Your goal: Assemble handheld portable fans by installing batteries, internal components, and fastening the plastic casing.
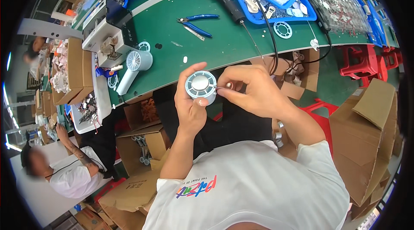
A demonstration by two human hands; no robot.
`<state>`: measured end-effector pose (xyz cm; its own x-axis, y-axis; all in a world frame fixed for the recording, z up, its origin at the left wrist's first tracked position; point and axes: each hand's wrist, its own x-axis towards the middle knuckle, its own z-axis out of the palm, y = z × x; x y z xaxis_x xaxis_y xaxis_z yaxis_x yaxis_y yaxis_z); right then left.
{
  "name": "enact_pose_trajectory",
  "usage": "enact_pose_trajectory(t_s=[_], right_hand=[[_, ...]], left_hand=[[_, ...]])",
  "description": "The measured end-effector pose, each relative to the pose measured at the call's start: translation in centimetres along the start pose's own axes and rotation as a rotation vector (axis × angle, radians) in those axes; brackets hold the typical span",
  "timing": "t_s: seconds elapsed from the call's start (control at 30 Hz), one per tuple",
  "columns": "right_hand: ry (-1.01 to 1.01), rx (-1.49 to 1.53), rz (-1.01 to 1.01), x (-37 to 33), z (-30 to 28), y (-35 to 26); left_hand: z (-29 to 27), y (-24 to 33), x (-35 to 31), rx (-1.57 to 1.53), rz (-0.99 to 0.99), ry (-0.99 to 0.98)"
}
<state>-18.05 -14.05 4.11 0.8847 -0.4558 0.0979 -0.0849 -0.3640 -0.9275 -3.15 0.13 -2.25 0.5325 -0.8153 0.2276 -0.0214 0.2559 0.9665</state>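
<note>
Round part [201,81]: in the head view, pale blue with a silvery middle, near the centre of the view, held up by the near edge of the green table [168,64].
Left hand [189,111]: clasped around the part, thumb across its 6 o'clock side.
Right hand [255,88]: thumb and forefinger pinched together at the part's 3 o'clock edge; anything between the tips is too small to tell.
Small fan [139,60]: lying on the table toward 10 o'clock, its handle pointing to 7.
Machine [113,36]: white and black, standing just beyond the fan, at 10 o'clock.
Pliers [199,16]: blue-handled, lying at 12 o'clock with their handles spread.
Screwdriver [225,0]: black, between 12 and 1, its long shaft pointing to 5.
Blue tray [307,19]: between 1 and 2, with small parts in it.
Co-worker [75,178]: at 8 o'clock, wearing a white shirt.
</note>
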Motion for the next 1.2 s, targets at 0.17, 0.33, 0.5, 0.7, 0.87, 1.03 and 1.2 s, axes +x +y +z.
enact_pose_trajectory(t_s=[0.17,0.33,0.5,0.7,0.87,1.03,1.2], right_hand=[[0.121,-0.143,-0.171,-0.4,0.6,0.5],[0.248,-0.33,-0.371,-0.2,0.9,1.0],[0.257,-0.408,-0.451,-0.3,0.9,1.3],[0.243,-0.353,-0.367,-0.6,0.2,1.2],[0.319,-0.032,-0.197,-0.2,-0.9,-0.5],[0.345,-0.278,-0.526,0.2,-1.0,-0.7],[0.201,-0.453,-0.383,-0.4,0.7,1.5]], left_hand=[[0.7,0.2,0.3,0.0,-0.008,0.029],[0.6,0.4,0.1,0.025,-0.004,0.025],[0.5,0.9,0.0,0.062,-0.014,0.016],[0.5,0.8,0.1,0.081,-0.014,0.006],[-0.4,0.7,0.0,0.027,-0.047,0.021],[0.1,1.0,0.1,0.084,-0.04,0.035],[0.5,0.8,0.0,0.019,-0.046,0.044]])
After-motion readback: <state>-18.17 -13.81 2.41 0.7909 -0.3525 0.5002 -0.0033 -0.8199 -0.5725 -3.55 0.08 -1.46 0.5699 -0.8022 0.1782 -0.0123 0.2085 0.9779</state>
